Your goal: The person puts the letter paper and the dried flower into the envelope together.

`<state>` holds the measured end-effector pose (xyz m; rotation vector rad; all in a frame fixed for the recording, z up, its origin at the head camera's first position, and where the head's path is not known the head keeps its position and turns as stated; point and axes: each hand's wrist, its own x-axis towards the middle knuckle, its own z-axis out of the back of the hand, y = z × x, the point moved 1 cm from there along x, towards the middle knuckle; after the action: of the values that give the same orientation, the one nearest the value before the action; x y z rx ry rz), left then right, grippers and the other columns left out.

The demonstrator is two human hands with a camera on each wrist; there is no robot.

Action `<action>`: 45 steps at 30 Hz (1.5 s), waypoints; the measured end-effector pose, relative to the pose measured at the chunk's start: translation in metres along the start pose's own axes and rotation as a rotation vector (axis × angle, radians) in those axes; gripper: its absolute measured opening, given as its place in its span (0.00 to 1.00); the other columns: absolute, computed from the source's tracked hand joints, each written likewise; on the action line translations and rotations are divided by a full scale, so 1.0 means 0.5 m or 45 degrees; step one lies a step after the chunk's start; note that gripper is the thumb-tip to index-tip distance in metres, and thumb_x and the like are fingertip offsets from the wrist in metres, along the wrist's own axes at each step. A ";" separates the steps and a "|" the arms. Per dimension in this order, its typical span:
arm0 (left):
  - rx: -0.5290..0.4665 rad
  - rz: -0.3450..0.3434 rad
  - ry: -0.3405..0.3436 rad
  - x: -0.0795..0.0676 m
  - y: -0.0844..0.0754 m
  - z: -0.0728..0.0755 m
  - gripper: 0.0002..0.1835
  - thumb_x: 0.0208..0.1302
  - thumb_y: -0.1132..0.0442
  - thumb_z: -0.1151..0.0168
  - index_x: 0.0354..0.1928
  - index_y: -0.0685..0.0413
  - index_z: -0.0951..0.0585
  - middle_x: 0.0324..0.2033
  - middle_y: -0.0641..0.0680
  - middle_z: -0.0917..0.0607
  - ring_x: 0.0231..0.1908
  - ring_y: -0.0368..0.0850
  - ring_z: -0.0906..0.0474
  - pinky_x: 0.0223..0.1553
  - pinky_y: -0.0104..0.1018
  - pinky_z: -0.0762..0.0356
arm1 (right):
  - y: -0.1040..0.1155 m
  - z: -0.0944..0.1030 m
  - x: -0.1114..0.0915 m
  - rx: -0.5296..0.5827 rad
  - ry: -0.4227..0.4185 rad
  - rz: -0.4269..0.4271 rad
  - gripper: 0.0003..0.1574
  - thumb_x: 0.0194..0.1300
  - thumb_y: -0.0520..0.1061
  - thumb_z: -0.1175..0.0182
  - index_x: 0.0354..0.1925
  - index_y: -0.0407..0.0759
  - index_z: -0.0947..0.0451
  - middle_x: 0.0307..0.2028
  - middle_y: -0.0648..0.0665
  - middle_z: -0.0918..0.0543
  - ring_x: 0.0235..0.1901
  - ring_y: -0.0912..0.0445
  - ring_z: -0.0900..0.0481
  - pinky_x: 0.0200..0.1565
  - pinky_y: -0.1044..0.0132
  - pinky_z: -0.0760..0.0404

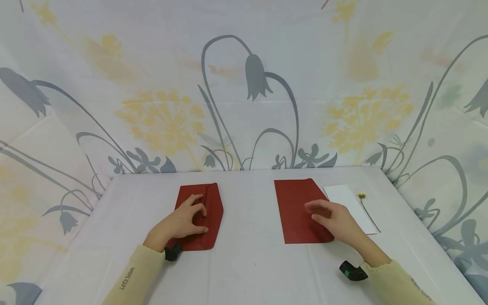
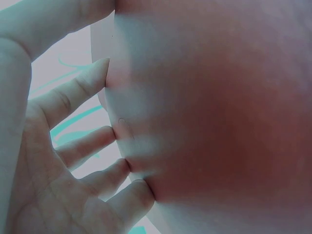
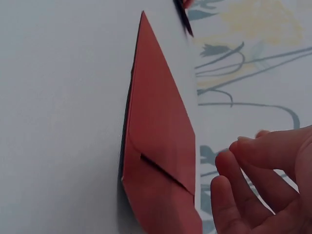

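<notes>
Left envelope (image 1: 214, 216) is touched by spread fingers of the left hand (image 1: 184, 220). Right envelope (image 1: 295, 212) lies beneath the right hand (image 1: 337, 218), loosely spread, nothing gripped. Card (image 1: 345, 199) could be displaced if brushed by the wrist. "Lets Slim" is printed on the left sleeve (image 1: 133, 275).

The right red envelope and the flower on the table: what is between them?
In the head view, a white card, partly hidden by the right hand, lies between the envelope and the flower.
</notes>
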<state>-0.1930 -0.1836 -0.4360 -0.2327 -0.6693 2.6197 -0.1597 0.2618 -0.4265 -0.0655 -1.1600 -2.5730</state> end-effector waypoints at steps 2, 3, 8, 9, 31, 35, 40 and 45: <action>-0.002 -0.002 -0.003 0.001 0.000 0.000 0.16 0.48 0.50 0.28 0.34 0.39 0.26 0.68 0.56 0.43 0.69 0.63 0.57 0.56 0.55 0.32 | -0.005 0.011 -0.008 -0.057 -0.016 0.014 0.20 0.60 0.36 0.38 0.51 0.47 0.23 0.46 0.49 0.18 0.44 0.54 0.19 0.42 0.68 0.21; -0.002 -0.002 -0.004 0.001 0.000 0.000 0.16 0.48 0.50 0.28 0.34 0.39 0.26 0.68 0.56 0.43 0.69 0.63 0.57 0.56 0.55 0.32 | -0.009 0.017 -0.012 -0.084 -0.027 0.021 0.20 0.59 0.36 0.38 0.51 0.47 0.23 0.47 0.48 0.18 0.42 0.54 0.18 0.40 0.68 0.21; -0.001 0.001 -0.006 0.001 0.000 -0.001 0.16 0.48 0.50 0.28 0.34 0.39 0.26 0.68 0.56 0.43 0.69 0.63 0.57 0.56 0.54 0.32 | -0.032 0.047 -0.026 -0.314 -0.107 0.190 0.23 0.54 0.33 0.35 0.50 0.44 0.22 0.46 0.47 0.18 0.40 0.53 0.18 0.37 0.62 0.19; -0.001 -0.002 -0.005 0.001 0.000 -0.001 0.16 0.48 0.50 0.28 0.35 0.39 0.26 0.68 0.56 0.43 0.69 0.63 0.57 0.56 0.54 0.32 | -0.036 0.052 -0.028 -0.361 -0.118 0.235 0.23 0.53 0.32 0.34 0.49 0.43 0.22 0.46 0.46 0.18 0.41 0.52 0.19 0.38 0.60 0.19; 0.033 -0.041 0.002 -0.003 -0.004 -0.005 0.17 0.50 0.51 0.29 0.38 0.42 0.27 0.68 0.59 0.44 0.69 0.64 0.57 0.52 0.55 0.29 | -0.066 0.035 -0.038 -0.622 0.408 0.335 0.29 0.56 0.50 0.34 0.55 0.42 0.24 0.62 0.40 0.30 0.62 0.41 0.35 0.54 0.49 0.29; 0.056 -0.043 -0.012 -0.003 -0.011 0.001 0.18 0.53 0.50 0.31 0.41 0.44 0.26 0.67 0.59 0.42 0.69 0.64 0.56 0.53 0.54 0.29 | -0.065 0.032 -0.037 -0.633 0.422 0.363 0.30 0.56 0.50 0.34 0.55 0.40 0.24 0.62 0.38 0.31 0.62 0.41 0.35 0.54 0.50 0.29; 0.129 -0.084 -0.089 0.002 -0.028 0.016 0.18 0.57 0.49 0.34 0.43 0.47 0.26 0.65 0.58 0.37 0.66 0.59 0.44 0.53 0.51 0.28 | -0.062 0.030 -0.035 -0.643 0.417 0.400 0.29 0.57 0.49 0.35 0.55 0.39 0.24 0.62 0.37 0.31 0.61 0.40 0.34 0.54 0.50 0.28; 0.166 -0.155 -0.137 0.015 -0.061 0.021 0.15 0.60 0.49 0.37 0.43 0.46 0.26 0.63 0.53 0.33 0.59 0.50 0.34 0.49 0.46 0.25 | -0.059 0.031 -0.034 -0.619 0.394 0.423 0.29 0.56 0.49 0.35 0.54 0.38 0.24 0.61 0.36 0.30 0.60 0.40 0.33 0.53 0.50 0.27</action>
<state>-0.1912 -0.1603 -0.4125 -0.0120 -0.5276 2.5599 -0.1538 0.2964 -0.4404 0.0281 -0.3645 -2.3925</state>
